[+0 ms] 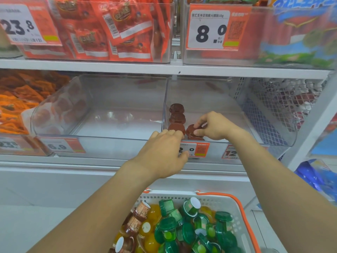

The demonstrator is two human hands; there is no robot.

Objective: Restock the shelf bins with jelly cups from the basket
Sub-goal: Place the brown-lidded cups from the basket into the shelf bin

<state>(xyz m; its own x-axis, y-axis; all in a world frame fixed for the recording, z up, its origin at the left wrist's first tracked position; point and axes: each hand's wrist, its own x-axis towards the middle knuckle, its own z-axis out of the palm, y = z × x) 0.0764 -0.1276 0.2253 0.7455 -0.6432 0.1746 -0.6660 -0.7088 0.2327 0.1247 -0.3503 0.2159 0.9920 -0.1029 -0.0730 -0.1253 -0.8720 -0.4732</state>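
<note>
A clear shelf bin (215, 99) holds a row of three brown jelly cups (176, 118) along its left wall. Beside the nearest of them sits a fourth brown jelly cup (191, 131), and my right hand (213, 126) pinches it by the lid inside the bin. My left hand (166, 152) rests on the bin's front edge, its fingers curled over the rim by the price tag. Below, a white basket (238, 212) with orange trim holds several green, yellow and brown jelly cups (184, 227).
An empty clear bin (102, 110) stands to the left, with orange snack packets (16, 99) beyond it. A white mesh side panel (273, 106) closes the shelf on the right. Bins of red packets (113, 28) fill the shelf above.
</note>
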